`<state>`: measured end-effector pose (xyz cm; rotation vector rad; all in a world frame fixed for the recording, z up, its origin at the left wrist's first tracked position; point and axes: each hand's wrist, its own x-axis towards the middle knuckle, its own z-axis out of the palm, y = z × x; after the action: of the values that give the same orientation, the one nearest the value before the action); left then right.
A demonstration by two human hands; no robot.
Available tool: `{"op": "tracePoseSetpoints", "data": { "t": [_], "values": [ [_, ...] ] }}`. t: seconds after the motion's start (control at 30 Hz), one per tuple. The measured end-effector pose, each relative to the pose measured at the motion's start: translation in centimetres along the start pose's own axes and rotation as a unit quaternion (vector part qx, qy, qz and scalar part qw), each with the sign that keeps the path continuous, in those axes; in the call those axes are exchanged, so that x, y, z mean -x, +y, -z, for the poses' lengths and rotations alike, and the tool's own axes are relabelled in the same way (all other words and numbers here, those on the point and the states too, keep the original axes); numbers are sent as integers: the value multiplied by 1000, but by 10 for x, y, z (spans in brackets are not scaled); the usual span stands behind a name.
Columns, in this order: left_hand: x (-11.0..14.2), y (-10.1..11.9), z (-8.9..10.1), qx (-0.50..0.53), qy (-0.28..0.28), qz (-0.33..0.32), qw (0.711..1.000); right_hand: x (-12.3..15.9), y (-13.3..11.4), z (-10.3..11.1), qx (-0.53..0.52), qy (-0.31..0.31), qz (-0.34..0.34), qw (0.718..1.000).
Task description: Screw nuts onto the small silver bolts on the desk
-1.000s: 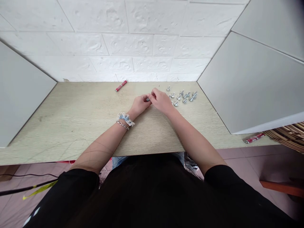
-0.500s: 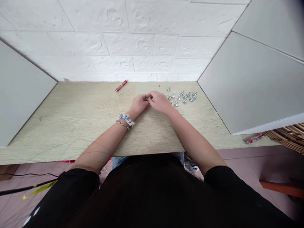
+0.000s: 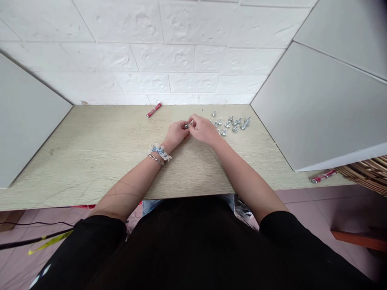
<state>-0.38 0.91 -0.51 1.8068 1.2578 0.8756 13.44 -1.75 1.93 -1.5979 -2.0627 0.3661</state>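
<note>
Over the middle of the wooden shelf, a small silvery bolt shows between my two hands, partly covered by the fingers. My left hand is curled around its wide end. From the other side, my right hand pinches the bolt at its thin end with thumb and forefinger. Just right of my right hand, several like bolts with broad round bases stand or lean on the wood, a few partly hidden behind that hand.
A red tube lies at the back by the white brick wall. Another red tube is at the right front, against a woven basket. Grey panels close off both sides of the wooden surface.
My fingers have shifted slightly on the bolt, and more of its metal shows between the hands. The other bolts and the tubes stay where they were.
</note>
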Motion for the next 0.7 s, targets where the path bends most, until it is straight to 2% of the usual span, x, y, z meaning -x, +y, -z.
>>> {"op": "tracePoseSetpoints", "data": {
  "t": [0.17, 0.37, 0.6, 0.7],
  "values": [
    [-1, 0, -1, -5, -3, -9, 1000, -1, 4, -3, 12, -8, 27, 1000],
    [0, 1, -1, -37, -1, -1, 999, 0, 3, 1, 17, -11, -8, 1000],
    [1, 0, -1, -14, -4, -15, 1000, 1, 0, 0, 25, -24, 6, 999],
    [1, 0, -1, -21, -12, -9, 1000, 0, 1, 1, 36, -32, -10, 999]
  ]
}}
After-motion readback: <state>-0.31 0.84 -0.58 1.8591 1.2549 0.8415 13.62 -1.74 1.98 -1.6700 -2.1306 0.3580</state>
